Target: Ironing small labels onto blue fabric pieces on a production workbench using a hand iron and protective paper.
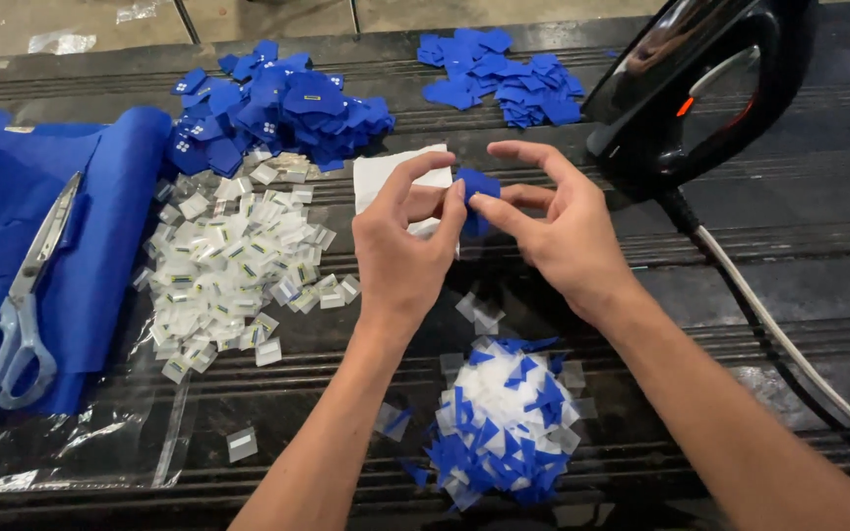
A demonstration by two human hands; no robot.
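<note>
Centrally, a small blue fabric piece is held above the dark ribbed tabletop, pinched between both hands. The left hand is closed on its left edge, thumb and forefinger pressed together on the cloth. The right hand is closed on its right side, thumb tip pressed against the piece; the right forefinger is arched above it and the remaining fingers are loosely curled. Behind the piece, a white cloth square is seen lying on the tabletop.

Below the wrists, a heap of blue and white trimmings is noted. To the left, a spread of small clear-wrapped labels is laid out, with a pile of blue patches behind it. A second pile of blue pieces lies further back. Scissors rest on folded blue fabric at far left. A black iron stands at upper right, its cord trailing off right.
</note>
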